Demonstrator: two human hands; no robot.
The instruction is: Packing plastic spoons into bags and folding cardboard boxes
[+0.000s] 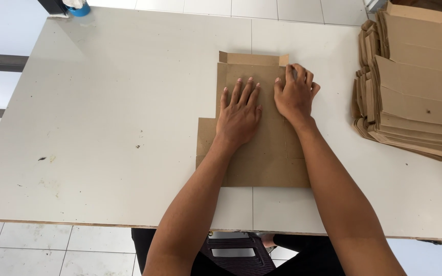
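While both palms press flat with fingers spread, the left hand (240,115) and right hand (295,94) hold nothing, lying on the cardboard sheet (262,153) on the desk (103,112); a cardboard stack (415,97) sits right.

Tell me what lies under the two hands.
The left hand and right hand press flat on a brown cardboard box blank lying on the white table. The cardboard beneath the palms is hidden.

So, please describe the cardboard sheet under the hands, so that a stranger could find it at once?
On the white table, look near the middle, left of the tall stack of folded cardboard. One brown cardboard sheet lies flat there alone, with the left hand and right hand pressing on it. Unlike the stacked pieces, it is single and spread out.
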